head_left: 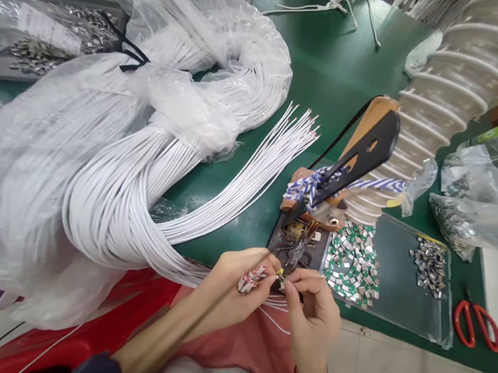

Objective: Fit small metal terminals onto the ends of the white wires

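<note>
My left hand (pixel 232 280) is closed round a bunch of white cables, and their cut, reddish ends (pixel 252 279) poke out between thumb and fingers. Opposite it, my right hand (pixel 312 307) pinches a small metal connector (pixel 282 281) at the tip of one cable. Both sets of fingertips nearly meet in front of a dark, grimy soldering iron tip (pixel 299 253). That tip points down from a wooden-and-black stand (pixel 355 157) bound with blue-and-white cloth. Right of the stand lies a heap of small green-and-silver connector boards (pixel 354 263).
A large plastic-wrapped bundle of white cables (pixel 118 189) covers the left side. A ribbed clear hose (pixel 461 76) comes down behind the stand. On the right are a tray (pixel 394 263) with metal connector shells (pixel 428 266), red-handled scissors (pixel 478 324) and bags of parts (pixel 474 220).
</note>
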`<state>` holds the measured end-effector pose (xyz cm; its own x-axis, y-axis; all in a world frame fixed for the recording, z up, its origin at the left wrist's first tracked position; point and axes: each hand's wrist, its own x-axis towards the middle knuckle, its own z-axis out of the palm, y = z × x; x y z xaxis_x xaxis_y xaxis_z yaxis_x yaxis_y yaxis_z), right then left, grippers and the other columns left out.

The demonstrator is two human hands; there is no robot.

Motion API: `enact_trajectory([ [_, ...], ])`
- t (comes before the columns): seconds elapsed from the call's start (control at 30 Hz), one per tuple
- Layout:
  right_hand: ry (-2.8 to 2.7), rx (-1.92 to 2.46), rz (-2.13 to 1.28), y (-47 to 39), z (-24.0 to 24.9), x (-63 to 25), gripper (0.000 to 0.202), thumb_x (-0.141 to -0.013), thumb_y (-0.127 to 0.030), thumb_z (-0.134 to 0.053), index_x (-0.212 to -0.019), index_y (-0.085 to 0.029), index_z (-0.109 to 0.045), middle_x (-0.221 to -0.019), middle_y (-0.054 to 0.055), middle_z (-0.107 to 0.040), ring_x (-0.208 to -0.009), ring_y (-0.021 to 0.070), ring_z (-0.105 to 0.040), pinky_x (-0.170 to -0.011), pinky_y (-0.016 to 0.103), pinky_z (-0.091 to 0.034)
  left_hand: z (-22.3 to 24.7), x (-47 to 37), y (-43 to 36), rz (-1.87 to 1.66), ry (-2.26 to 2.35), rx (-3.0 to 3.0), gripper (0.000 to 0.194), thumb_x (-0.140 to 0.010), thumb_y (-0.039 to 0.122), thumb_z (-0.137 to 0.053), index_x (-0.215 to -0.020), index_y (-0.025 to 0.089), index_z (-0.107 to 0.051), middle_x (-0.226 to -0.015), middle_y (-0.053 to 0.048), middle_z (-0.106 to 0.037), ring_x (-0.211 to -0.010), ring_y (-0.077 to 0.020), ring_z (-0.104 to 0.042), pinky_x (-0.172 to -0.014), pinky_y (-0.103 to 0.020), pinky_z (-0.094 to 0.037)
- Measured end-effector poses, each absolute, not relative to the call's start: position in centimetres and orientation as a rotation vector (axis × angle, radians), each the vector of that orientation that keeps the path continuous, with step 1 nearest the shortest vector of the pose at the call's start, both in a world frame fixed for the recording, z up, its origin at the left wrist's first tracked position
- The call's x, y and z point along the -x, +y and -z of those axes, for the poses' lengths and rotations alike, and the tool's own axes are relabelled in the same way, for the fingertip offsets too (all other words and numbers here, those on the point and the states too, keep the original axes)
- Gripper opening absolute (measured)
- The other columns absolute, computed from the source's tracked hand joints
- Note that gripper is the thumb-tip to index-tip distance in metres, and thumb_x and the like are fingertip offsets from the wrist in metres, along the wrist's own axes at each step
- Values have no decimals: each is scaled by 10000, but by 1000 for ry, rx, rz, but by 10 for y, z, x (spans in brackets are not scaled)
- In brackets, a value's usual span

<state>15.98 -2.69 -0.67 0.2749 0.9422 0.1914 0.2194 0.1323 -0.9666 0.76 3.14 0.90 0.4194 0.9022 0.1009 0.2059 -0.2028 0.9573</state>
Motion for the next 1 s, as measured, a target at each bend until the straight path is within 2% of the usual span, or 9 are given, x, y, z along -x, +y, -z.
enact_trajectory([
  [0.33,-1220,1350,-714,-25,5,-158,191,-908,-48,-643,-848,-226,-611,-849,10,-673,-796,147,-654,-682,247,-547,-14,-8,32,-960,916,-1725,191,-881,33,-560,-766,181,-598,-837,-18,-701,-744,-116,-674,-710,-191,-523],
  [0.57,-1248,1372,-702,-25,2,-158,160,-920,-94,-652,-846,-228,-603,-846,20,-668,-795,164,-650,-662,264,-531,-15,-10,31,-999,949,-1698,201,-869,25,-560,-746,180,-596,-825,-21,-705,-729,-116,-676,-706,-194,-528],
  [0.77,-1225,1494,-688,-29,2,-164,154,-981,-194,-595,-834,-235,-570,-743,-15,-555,-664,144,-541,-576,239,-457,-15,-8,31,-885,1014,-1660,185,-860,47,-566,-742,183,-607,-817,-21,-728,-725,-133,-696,-687,-214,-527],
  [1.0,-1222,1441,-812,-31,4,-164,121,-968,-159,-597,-876,-231,-627,-907,37,-653,-848,175,-633,-709,270,-525,-11,-9,32,-888,960,-1651,182,-879,68,-552,-742,180,-596,-803,-29,-706,-718,-134,-686,-680,-215,-532],
])
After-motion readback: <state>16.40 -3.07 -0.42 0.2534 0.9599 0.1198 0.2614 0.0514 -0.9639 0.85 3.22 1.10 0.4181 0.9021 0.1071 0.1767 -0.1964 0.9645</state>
